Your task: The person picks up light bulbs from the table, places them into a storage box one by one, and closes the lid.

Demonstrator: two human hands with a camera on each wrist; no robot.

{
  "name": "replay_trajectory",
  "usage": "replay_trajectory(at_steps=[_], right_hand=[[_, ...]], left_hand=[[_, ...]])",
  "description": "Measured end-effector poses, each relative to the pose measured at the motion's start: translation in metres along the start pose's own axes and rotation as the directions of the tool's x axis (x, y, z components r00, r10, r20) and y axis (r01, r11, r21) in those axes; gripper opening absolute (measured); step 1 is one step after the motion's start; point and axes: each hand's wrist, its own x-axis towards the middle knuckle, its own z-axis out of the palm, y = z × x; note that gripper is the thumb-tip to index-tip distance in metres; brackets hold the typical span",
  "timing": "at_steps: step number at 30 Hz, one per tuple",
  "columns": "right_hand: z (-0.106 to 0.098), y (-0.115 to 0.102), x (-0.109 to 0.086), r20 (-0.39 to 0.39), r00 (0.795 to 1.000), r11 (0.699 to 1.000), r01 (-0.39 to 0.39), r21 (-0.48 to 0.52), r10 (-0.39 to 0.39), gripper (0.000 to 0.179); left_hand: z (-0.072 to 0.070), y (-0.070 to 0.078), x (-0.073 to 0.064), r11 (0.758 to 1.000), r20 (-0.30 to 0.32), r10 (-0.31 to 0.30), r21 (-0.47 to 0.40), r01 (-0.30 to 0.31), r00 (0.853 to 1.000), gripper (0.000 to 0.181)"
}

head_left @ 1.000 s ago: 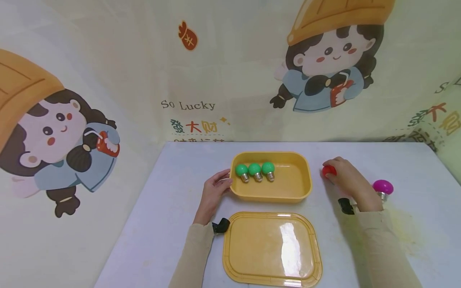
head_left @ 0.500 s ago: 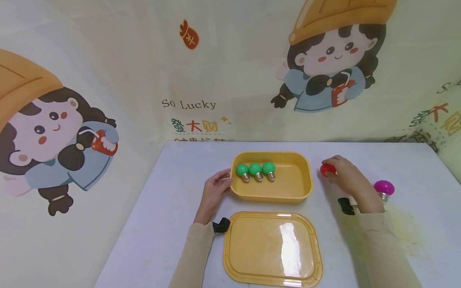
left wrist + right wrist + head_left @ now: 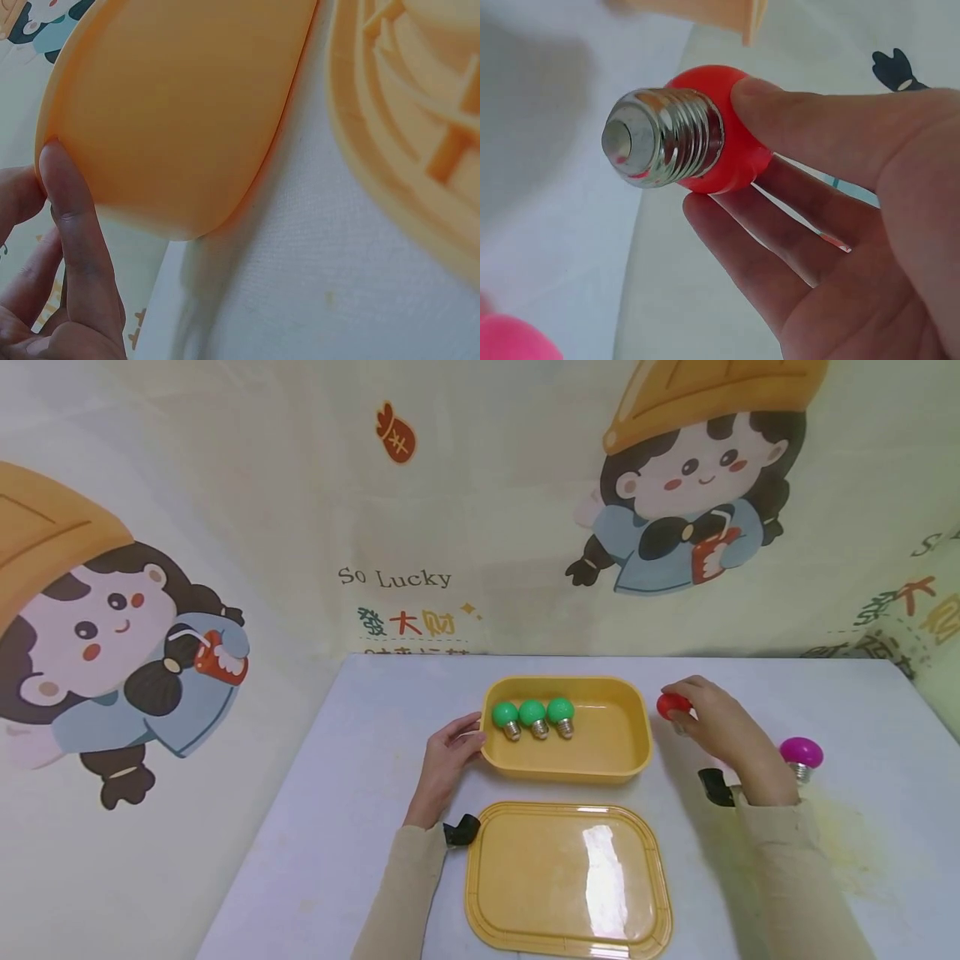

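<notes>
My right hand [image 3: 716, 727] pinches a red light bulb [image 3: 673, 703] just right of the yellow box. In the right wrist view the thumb and fingers grip the red bulb [image 3: 739, 161] by its round part, and its silver screw base points away from the palm. At the left end of the yellow box [image 3: 600, 768], my left hand [image 3: 444, 768] holds the rim. The left wrist view has the thumb against the outer wall of the box [image 3: 187, 97], with a finger at the rim. Three green bulbs [image 3: 532, 712] lie in a row in the box's left half.
A yellow lid [image 3: 540, 877] lies flat in front of the box on the white table [image 3: 337, 793]. To the right, beside my right wrist, sits a magenta bulb [image 3: 801, 750]. A printed cloth [image 3: 510, 527] hangs behind the table.
My right hand has moved slightly left and away from me with the red bulb, closer to the box; its silver base now shows. My left hand stays on the rim.
</notes>
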Motion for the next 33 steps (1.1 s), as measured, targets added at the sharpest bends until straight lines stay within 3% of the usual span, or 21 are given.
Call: replay_trajectory(at_steps=[10, 23, 33], right_hand=[[-0.002, -0.009, 0.001, -0.035, 0.997, 0.998, 0.065, 0.002, -0.065, 0.045], [-0.012, -0.026, 0.001, -0.032, 0.998, 0.999, 0.046, 0.009, -0.046, 0.048], [-0.009, -0.036, 0.007, -0.046, 0.995, 0.996, 0.089, 0.023, -0.087, 0.045]], left_hand=[[0.000, -0.001, 0.002, 1.000, 0.007, 0.005, -0.010, -0.005, 1.000, 0.040], [0.000, 0.001, -0.002, 1.000, -0.001, -0.003, -0.018, 0.003, 1.000, 0.039], [0.001, -0.001, 0.000, 1.000, -0.003, 0.001, -0.005, -0.001, 1.000, 0.040]])
